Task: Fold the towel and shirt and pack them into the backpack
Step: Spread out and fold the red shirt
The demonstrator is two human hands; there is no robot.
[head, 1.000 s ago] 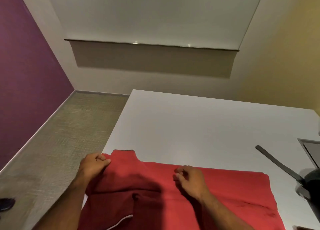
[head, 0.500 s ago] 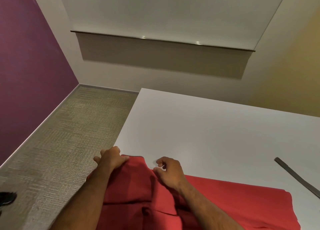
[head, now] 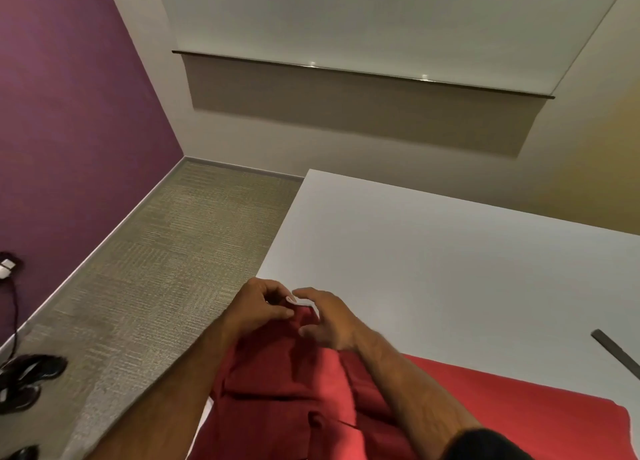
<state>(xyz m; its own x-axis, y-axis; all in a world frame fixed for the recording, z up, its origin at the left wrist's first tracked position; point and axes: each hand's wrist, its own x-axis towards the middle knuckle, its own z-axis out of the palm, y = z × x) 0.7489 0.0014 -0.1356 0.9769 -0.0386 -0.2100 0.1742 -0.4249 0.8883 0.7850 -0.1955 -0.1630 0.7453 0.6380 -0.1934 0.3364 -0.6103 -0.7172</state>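
Note:
A red shirt [head: 485, 411] lies spread on the white table [head: 450, 251], reaching from the table's near left corner to the lower right. Its left part is bunched into folds under my forearms. My left hand [head: 258, 309] pinches the shirt's far left edge, where a thin white trim shows between the fingers. My right hand [head: 327, 319] sits right beside it on the same bunched edge, fingers curled around the cloth. No towel and no backpack body are in view.
A dark strap [head: 616, 354] lies on the table at the right edge of the view. Left of the table is grey carpet [head: 156, 269] with dark shoes [head: 24, 376] and a cable by the purple wall [head: 69, 113].
Both hands have come together at the shirt's far left edge; the right hand slid left across the cloth. The view has swung left, so the strap sits nearer the right border.

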